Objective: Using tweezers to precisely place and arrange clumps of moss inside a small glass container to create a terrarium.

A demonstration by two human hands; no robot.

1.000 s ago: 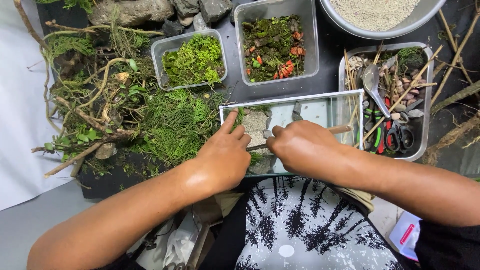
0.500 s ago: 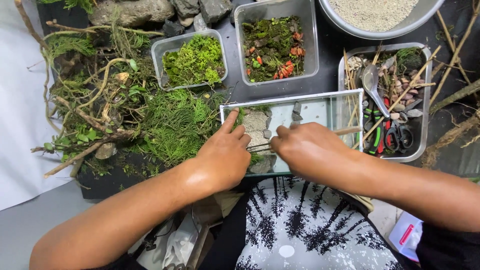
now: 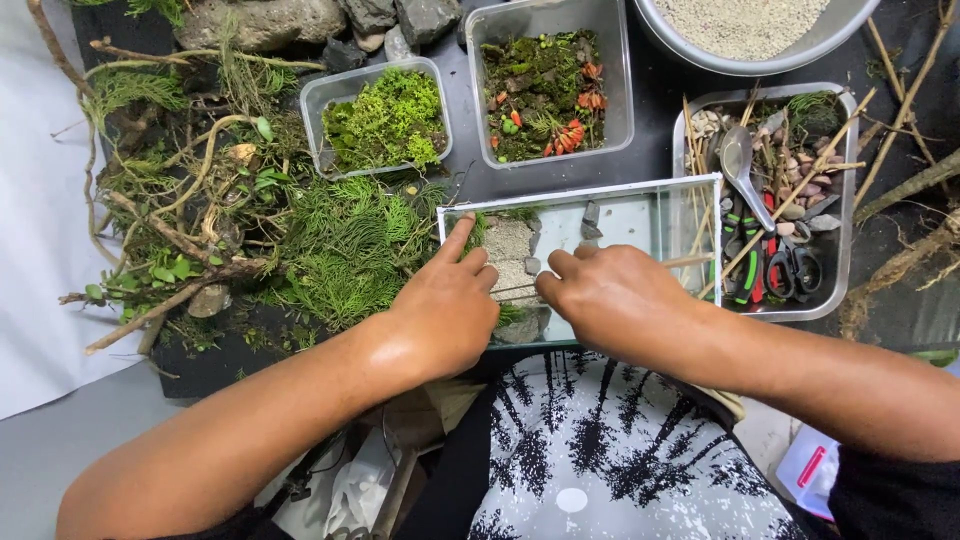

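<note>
Glass forms the walls of the small rectangular tank (image 3: 640,215) that sits directly under both hands, and inside it lie pale sand, a few grey stones (image 3: 590,222) and a tuft of moss. The left hand (image 3: 445,305) rests over the tank's left end with its forefinger stretched to the far rim and nothing gripped in it; the right hand (image 3: 610,300), just beside it, is curled around a thin wooden stick (image 3: 688,261) whose tip pokes out past the knuckles. The two hands are nearly touching over a cramped opening, so a push too firm with the stick could well shift the stones or scatter the sand, and pressure on the thin rim might tip or crack the glass. Beyond the right hand a metal tray (image 3: 700,100) holds a spoon (image 3: 742,165), scissors (image 3: 785,270), pebbles and more sticks, close enough for a sleeve or wrist to snag. Beyond the fingertips stand a tub of bright green moss (image 3: 385,118) and a tub of dark moss with orange bits (image 3: 545,80). Left of the left hand, ferns and twisted branches (image 3: 180,240) crowd the tank's side.
</note>
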